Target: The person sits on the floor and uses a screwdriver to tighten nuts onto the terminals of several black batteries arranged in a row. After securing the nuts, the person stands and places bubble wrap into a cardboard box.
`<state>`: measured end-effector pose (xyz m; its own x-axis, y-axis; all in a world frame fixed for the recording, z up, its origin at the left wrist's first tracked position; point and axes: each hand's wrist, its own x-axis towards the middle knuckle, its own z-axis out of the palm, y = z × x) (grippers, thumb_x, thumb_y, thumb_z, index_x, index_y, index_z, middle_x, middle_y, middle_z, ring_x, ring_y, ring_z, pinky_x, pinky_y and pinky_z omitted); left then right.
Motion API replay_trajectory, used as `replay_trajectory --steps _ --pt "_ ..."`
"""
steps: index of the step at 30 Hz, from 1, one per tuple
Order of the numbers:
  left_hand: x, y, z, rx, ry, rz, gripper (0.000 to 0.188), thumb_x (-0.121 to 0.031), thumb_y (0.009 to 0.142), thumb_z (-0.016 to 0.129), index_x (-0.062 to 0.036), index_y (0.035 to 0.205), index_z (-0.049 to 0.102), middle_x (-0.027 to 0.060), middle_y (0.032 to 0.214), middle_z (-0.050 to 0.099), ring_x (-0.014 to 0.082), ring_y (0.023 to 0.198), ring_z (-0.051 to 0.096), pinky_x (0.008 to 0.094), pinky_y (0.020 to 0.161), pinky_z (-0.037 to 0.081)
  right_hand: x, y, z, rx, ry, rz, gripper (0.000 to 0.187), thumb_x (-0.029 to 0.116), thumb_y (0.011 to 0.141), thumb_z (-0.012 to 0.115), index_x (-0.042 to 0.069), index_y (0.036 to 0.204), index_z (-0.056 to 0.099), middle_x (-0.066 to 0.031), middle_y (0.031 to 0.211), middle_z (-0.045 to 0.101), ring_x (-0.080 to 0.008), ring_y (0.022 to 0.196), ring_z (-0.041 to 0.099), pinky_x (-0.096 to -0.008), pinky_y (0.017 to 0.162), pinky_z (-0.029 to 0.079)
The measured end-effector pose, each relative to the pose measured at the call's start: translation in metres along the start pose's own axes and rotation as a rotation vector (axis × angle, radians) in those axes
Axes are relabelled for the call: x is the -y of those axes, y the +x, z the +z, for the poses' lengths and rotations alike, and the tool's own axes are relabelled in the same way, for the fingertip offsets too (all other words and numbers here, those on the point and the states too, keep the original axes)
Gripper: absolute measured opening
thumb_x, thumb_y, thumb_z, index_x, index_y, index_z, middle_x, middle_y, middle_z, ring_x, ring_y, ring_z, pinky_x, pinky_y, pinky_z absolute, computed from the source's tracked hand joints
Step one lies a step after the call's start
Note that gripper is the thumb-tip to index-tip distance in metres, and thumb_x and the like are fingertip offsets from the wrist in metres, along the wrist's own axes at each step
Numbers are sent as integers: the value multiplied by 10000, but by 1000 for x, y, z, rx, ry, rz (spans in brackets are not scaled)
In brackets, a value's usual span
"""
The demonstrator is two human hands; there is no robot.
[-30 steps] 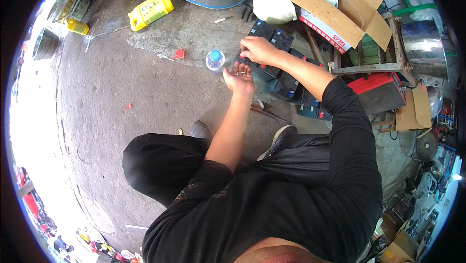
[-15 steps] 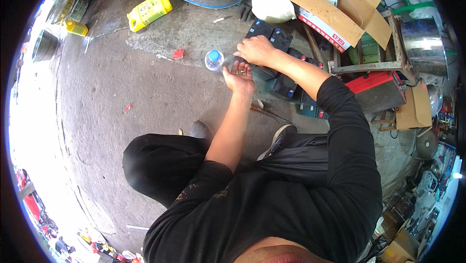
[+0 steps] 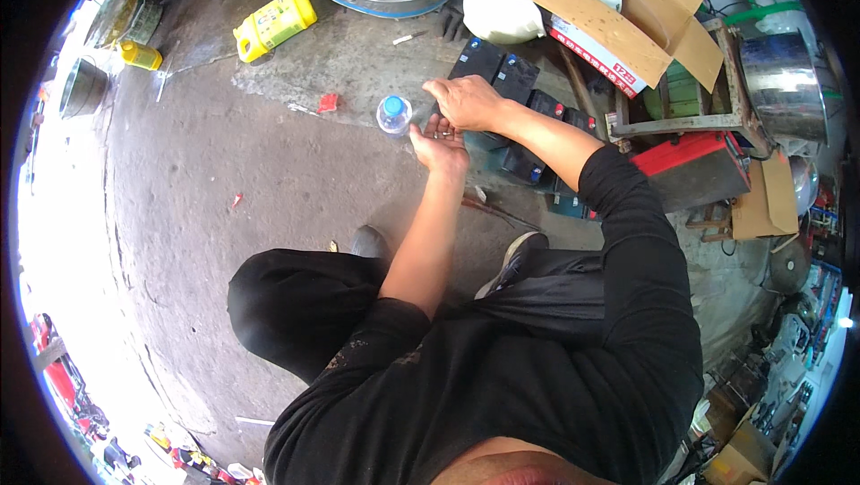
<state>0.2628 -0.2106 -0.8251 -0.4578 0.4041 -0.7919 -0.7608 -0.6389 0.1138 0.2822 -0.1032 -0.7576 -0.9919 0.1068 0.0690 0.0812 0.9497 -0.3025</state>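
The person squats in black clothes, with a left shoe (image 3: 368,240) and a right shoe (image 3: 518,257) on the concrete floor (image 3: 224,145); ahead of the right shoe lies a thin dark rod (image 3: 497,211). The left hand (image 3: 442,154) is palm up, its fingers loosely curled, with small pale bits (image 3: 442,133) resting on them; the right hand (image 3: 470,102) is just beyond and above it, its fingers bent in narrowly toward the thumb; whether they pinch anything, one cannot tell.

A clear bottle (image 3: 394,118) with a blue cap stands upright just beside the left thumb; whether the two touch is unclear. Dark batteries (image 3: 515,77) sit in a cluster on the floor beyond and to the right of the hands, partly hidden by the right hand and forearm; a red scrap (image 3: 328,103) lies left of the bottle.

Farther to the right are a red-topped case (image 3: 690,167) and a worn frame (image 3: 685,126); beyond the batteries are a white helmet (image 3: 502,12) and an open carton (image 3: 573,10); farther off, a yellow jug (image 3: 275,25) lies on its side near a round tub (image 3: 394,8) of black things.
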Motion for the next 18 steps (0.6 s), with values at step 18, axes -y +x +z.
replay_trajectory --steps 18 --pt "-1 -3 5 44 44 59 470 -486 1013 399 -35 995 532 70 975 572 211 902 570 394 830 500 -4 1 9 -154 -186 -100 317 207 824 595 6 1062 532 -164 810 704 -346 730 702 -469 662 505"
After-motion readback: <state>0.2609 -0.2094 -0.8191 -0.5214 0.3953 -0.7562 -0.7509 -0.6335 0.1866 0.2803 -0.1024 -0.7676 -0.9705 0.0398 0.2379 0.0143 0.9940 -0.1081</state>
